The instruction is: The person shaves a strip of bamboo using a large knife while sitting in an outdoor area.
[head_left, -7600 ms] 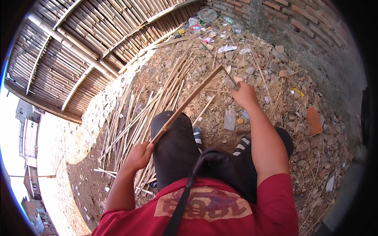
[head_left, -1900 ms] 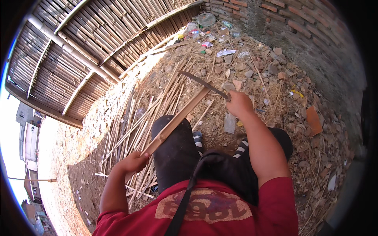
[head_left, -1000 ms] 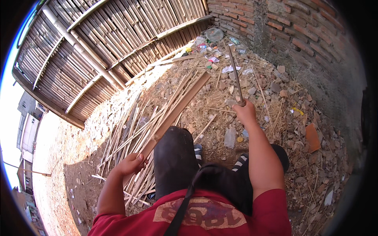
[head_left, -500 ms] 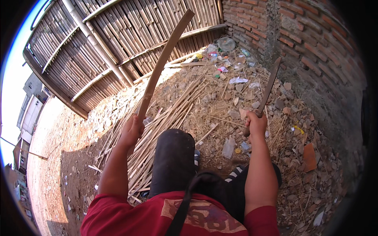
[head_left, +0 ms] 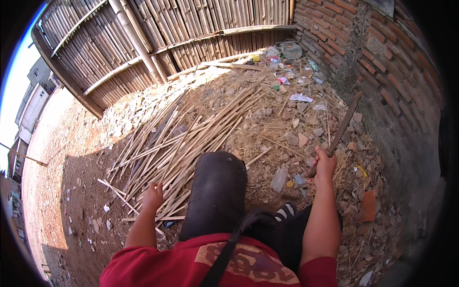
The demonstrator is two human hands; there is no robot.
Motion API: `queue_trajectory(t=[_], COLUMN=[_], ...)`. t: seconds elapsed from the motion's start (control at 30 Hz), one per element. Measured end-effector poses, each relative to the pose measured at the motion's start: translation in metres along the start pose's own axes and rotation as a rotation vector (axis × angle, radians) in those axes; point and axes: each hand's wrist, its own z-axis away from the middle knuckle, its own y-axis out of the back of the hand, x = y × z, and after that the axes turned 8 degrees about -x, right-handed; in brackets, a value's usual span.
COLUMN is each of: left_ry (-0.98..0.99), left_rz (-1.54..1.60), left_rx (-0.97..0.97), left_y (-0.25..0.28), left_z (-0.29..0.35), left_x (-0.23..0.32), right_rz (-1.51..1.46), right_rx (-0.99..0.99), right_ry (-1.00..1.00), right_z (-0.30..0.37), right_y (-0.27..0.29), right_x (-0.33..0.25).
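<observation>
Right hand [head_left: 326, 165] grip clamps the machete [head_left: 340, 128] handle; left hand [head_left: 153, 196], fingers loose, touches the bamboo strips [head_left: 191, 138].

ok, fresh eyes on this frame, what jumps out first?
The long blade raised in the right hand, at right before the brick wall. Next, the heap of split bamboo strips fanned over the dirt at centre, with the left hand down at its near end. A bamboo fence closes the back, with litter in the corner where it meets the wall.
</observation>
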Motion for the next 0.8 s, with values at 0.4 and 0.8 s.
queue_trajectory(t=[0.4, 0.8], left_ry=[0.092, 0.178], left_rz=[-0.159, -0.177], left_rx=[0.092, -0.463], left_y=[0.045, -0.152], left_z=[-0.199, -0.208], left_x=[-0.047, -0.05], right_rz=[0.236, 0.457], right_rx=[-0.067, 0.021], right_ry=[-0.073, 0.062], right_z=[0.012, 0.007], right_y=[-0.043, 0.0], right_x=[-0.002, -0.073])
